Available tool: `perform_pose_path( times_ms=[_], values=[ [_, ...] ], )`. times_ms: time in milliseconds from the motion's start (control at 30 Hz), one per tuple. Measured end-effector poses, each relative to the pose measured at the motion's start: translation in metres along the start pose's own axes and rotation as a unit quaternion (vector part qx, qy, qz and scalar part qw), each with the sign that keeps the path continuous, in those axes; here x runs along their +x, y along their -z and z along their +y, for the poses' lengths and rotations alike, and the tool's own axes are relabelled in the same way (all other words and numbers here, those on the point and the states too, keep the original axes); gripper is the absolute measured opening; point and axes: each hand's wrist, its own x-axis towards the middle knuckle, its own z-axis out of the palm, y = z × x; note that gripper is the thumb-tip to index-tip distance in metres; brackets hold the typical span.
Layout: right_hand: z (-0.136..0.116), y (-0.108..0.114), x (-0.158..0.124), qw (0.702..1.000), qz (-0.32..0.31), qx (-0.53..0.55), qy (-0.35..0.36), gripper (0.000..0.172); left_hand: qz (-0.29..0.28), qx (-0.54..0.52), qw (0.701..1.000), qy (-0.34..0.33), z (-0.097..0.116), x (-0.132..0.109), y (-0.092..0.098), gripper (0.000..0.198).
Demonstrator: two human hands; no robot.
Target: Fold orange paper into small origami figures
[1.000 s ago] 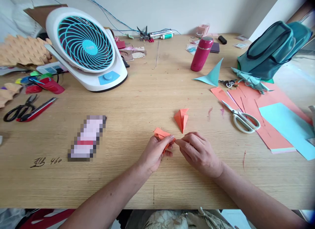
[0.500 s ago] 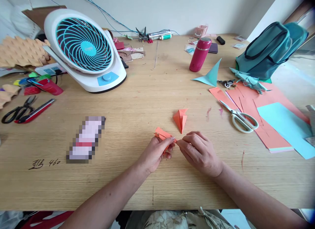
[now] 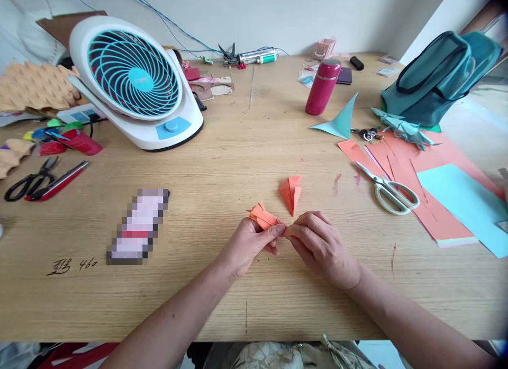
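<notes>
Left hand [image 3: 246, 246] and right hand [image 3: 326, 248], pinched closed, hold one folded orange paper [image 3: 262, 217] — one separate orange piece [image 3: 291, 193] lies just beyond.

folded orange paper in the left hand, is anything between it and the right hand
Nothing visible: the right hand pinches one end of the folded orange paper, beside the left hand. The other orange piece lies beyond them on the table, not between.
</notes>
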Motion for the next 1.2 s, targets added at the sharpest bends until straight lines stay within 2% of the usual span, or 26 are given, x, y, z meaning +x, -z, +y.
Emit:
perform_pose_path(
  times_ms=[133,233,667,933,1200],
  values=[
    [0.000,0.001,-0.003,0.997,0.014,0.051,-0.048,0.017,-0.025,0.004,1.000,-0.010,0.004,0.001,0.004,0.032],
    [0.001,0.002,-0.004,0.996,0.017,0.065,-0.058,0.020,-0.034,0.013,0.999,-0.016,0.006,0.002,0.006,0.029],
    [0.000,-0.001,-0.007,0.993,0.072,0.078,-0.056,0.027,0.002,0.093,0.994,-0.053,0.010,-0.002,-0.001,0.023],
    [0.002,-0.002,-0.008,0.992,0.107,0.055,-0.037,0.025,-0.009,0.071,0.996,-0.061,0.011,-0.003,-0.006,0.021],
    [-0.003,-0.001,-0.008,0.985,0.119,0.118,-0.035,0.032,-0.029,0.011,0.998,-0.051,0.010,-0.005,-0.004,0.023]
  ],
)
